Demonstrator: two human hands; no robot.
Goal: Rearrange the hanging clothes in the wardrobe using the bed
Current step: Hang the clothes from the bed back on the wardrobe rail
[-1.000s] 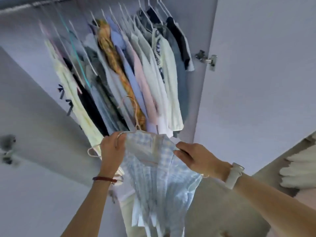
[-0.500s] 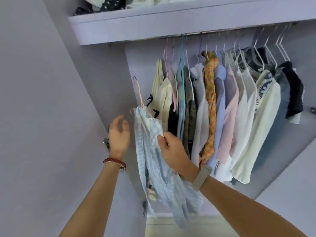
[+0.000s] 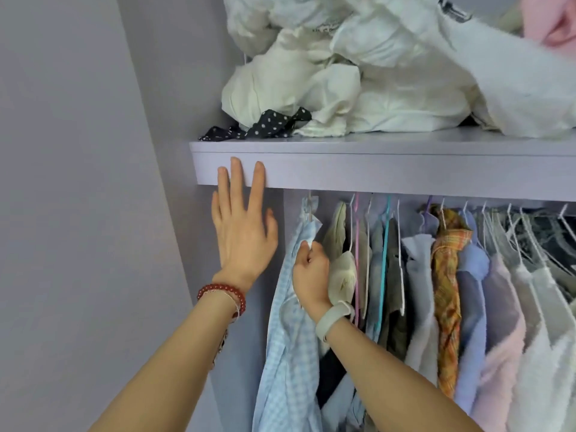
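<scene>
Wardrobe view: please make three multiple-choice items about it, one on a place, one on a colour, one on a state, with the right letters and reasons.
1. Where does the checked shirt hang in the row?
A. at the left end
B. in the middle
C. at the right end

2. What colour is the bracelet on the left wrist?
A. green
B. red
C. black

3. What is the right hand doing?
A. resting flat on the shelf
B. hanging idle
C. gripping the checked shirt

Answers:
1 A: no garment hangs to its left, only the wardrobe wall.
2 B: its beads are dark red.
3 C: its fingers are curled round the fabric near the collar, while the left hand is open, fingertips over the shelf edge.
</scene>
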